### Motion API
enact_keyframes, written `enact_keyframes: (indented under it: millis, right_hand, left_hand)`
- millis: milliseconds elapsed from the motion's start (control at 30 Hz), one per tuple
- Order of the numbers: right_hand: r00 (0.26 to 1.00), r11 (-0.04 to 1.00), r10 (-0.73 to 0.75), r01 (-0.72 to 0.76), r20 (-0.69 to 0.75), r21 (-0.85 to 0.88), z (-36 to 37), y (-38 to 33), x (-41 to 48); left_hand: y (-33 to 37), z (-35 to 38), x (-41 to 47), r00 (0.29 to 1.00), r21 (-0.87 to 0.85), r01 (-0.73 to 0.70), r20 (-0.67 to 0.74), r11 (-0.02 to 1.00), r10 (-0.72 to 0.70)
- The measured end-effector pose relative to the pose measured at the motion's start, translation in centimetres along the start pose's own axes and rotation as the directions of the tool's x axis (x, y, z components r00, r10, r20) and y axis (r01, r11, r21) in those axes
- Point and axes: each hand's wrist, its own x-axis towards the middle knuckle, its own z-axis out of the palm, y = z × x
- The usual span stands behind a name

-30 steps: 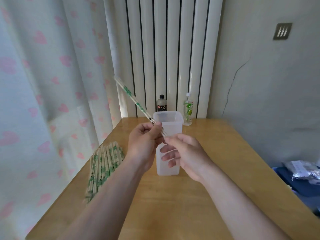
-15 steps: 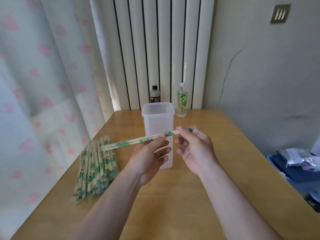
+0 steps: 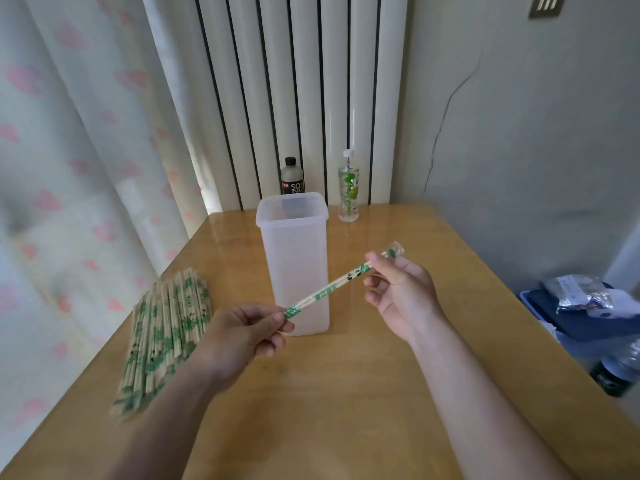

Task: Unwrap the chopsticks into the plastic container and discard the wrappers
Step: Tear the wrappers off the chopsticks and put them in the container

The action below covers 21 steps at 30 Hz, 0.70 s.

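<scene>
A wrapped pair of chopsticks (image 3: 329,289), in clear plastic with green print, slants in the air in front of the tall translucent plastic container (image 3: 294,265). My left hand (image 3: 242,334) pinches its lower left end. My right hand (image 3: 398,289) pinches the upper right end, where the wrapper tip sticks out past the fingers. The container stands upright on the wooden table (image 3: 346,393) and looks empty. A pile of several wrapped chopsticks (image 3: 162,334) lies on the table's left side.
Two bottles stand at the table's far edge: a dark one (image 3: 292,176) behind the container and a clear green-labelled one (image 3: 349,188). A radiator and curtain lie behind. A blue bin (image 3: 588,320) with bags sits low on the right.
The wrapped pair swung from pointing up-left to lying across between both hands. My left hand slid down to its left end; my right hand moved right and up.
</scene>
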Motion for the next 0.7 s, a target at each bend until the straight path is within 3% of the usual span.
enact_keyframes:
  millis: [267,700]
  right_hand:
    - [0.997,0.997,0.050,-0.046,0.066,-0.063,1.6,1.7,-1.0]
    - [0.999,0.996,-0.031,0.031,-0.012,0.085,2.4,-1.3,-1.5]
  left_hand:
    - [-1.3,0.5,-0.6,0.998,-0.160,0.035,-0.037,0.986,-0.042]
    - [0.3,-0.8,-1.2,1.000,-0.098,-0.004,-0.017,0.995,0.002]
